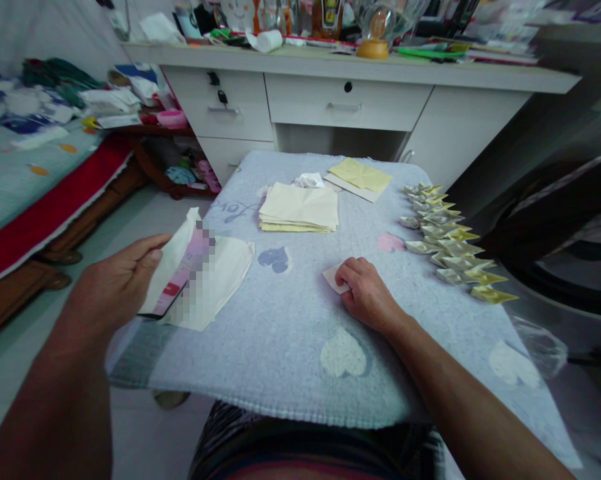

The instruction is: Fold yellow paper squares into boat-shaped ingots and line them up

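On the left, my left hand (138,270) grips a phone (180,270) tilted up, its screen lit pink and partly pixelated. A white edge beside the phone may be paper; I cannot tell whether the hand holds that too. White paper sheets (235,263) lie on the cloth just behind the phone. My right hand (363,293) rests on the cloth with its fingers curled over a small folded paper (334,278). Beyond the hands sits a stack of cream paper sheets (300,207). Several folded paper boats (453,243) stand in a row at the right.
A blue cloth with hearts (280,347) covers the table. Yellow and white sheets (360,177) and a crumpled white tissue (309,180) lie at its back. Behind stands a white desk (350,103) with cluttered top. A bed (30,173) is at the left.
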